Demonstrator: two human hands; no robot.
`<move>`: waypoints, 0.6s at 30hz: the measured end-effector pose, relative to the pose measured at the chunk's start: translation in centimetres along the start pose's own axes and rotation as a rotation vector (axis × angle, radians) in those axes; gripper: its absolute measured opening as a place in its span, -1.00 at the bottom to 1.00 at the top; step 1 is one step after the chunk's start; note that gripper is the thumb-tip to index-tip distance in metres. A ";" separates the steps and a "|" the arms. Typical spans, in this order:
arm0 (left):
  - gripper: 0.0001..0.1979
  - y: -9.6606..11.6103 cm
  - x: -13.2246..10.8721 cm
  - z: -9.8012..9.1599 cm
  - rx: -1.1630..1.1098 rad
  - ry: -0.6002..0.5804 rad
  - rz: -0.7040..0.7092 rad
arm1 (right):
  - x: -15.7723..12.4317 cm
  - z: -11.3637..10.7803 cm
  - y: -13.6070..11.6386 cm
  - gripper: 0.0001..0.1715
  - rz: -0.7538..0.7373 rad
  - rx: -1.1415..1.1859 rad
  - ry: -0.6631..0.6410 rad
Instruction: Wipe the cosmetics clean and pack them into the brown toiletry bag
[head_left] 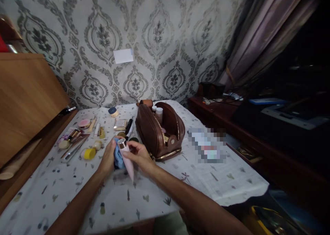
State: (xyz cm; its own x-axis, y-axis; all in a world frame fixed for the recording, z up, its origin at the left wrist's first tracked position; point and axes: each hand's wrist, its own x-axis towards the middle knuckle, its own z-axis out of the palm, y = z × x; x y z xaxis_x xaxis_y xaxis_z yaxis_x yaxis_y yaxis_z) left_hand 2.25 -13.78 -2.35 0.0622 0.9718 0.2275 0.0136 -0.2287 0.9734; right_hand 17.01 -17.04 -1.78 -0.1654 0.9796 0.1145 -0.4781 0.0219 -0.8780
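In front of me, my right hand (140, 156) grips a pale pink squeeze tube (128, 163) with a shiny metallic cap, cap end up. My left hand (109, 156) is closed round a crumpled blue cloth (118, 156), which lies against the tube. Just to the right stands a brown toiletry bag (149, 130), unzipped, with white-capped bottles (159, 114) and other items inside. Behind my hands lie a black tube-like item (129, 125) and a clear-lidded compact (120, 124). The fingertips of my left hand are partly hidden by the cloth.
Cosmetics spread over the left of the patterned tablecloth (144, 197), among them a yellow-capped bottle (89, 154), a pink compact (84, 123) and brushes (73, 149). A dark-lidded jar (113, 112) stands near the wall. A blurred-out phone-like object (206, 145) lies right of the bag.
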 end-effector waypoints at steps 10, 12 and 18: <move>-0.63 1.0 -0.1 0.8 -0.026 -0.042 -0.055 | 0.2 0.0 -1.3 -0.55 -0.178 -0.124 0.000; -0.65 1.4 -0.1 0.9 -0.076 -0.081 -0.084 | 0.0 0.0 -1.8 -0.49 -0.166 -0.105 -0.040; -0.51 2.7 -0.3 1.9 -0.206 -0.157 -0.192 | -1.0 -0.6 -4.4 -0.28 -0.202 -0.189 -0.129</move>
State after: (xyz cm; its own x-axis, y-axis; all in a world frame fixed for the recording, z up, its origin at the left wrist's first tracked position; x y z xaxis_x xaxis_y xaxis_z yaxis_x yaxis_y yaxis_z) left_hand 4.16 -14.76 0.15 0.2319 0.9716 0.0481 -0.1611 -0.0104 0.9869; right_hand 19.80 -17.96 1.67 -0.1970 0.9184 0.3430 -0.3455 0.2624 -0.9010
